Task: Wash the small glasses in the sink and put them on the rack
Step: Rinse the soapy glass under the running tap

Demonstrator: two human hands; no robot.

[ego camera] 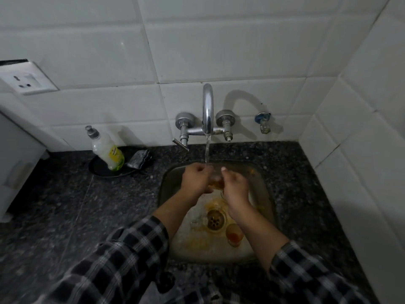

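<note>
A small clear glass (pixel 215 179) with an orange tint sits between both hands under the running water from the tap (pixel 207 110). My left hand (pixel 197 179) grips it from the left, fingers curled round it. My right hand (pixel 235 186) holds its right side, thumb up near the rim. Most of the glass is hidden by the fingers. A second small glass (pixel 234 234) with orange residue stands on the floor of the steel sink (pixel 260 185), right of the drain (pixel 214 220). No rack is in view.
A dish soap bottle (pixel 107 150) and a dark scrubber (pixel 140 159) sit on a black dish at the back left of the dark granite counter (pixel 98 205). Tiled walls close the back and right. A white appliance (pixel 15 150) stands at far left.
</note>
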